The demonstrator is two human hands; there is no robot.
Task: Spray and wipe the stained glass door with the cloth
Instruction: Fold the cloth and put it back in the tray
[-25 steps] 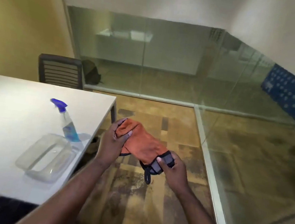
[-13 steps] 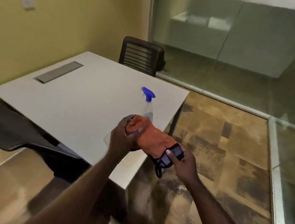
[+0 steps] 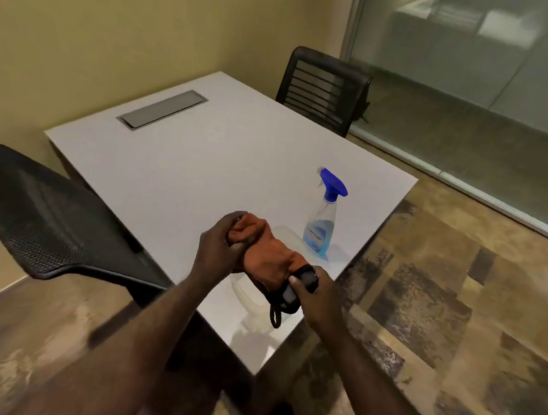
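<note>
An orange cloth (image 3: 268,258) with a dark grey trimmed end is stretched between my hands above the table's near corner. My left hand (image 3: 217,247) grips its bunched upper end. My right hand (image 3: 311,296) pinches the dark trimmed lower end, from which a black loop hangs. A clear spray bottle (image 3: 321,228) with blue liquid and a blue trigger head stands upright on the white table (image 3: 184,168), just beyond the cloth. Glass wall panels (image 3: 488,82) fill the upper right; the stained door cannot be picked out.
A clear plastic container (image 3: 248,292) lies on the table under my hands, mostly hidden. A black mesh chair (image 3: 44,213) stands at the table's near left; another black chair (image 3: 321,89) at its far side. A yellow wall is to the left, patterned floor to the right.
The view has swung left from the glass walls toward the table and chairs. Both hands keep their hold on the cloth, now over the table's near corner.
</note>
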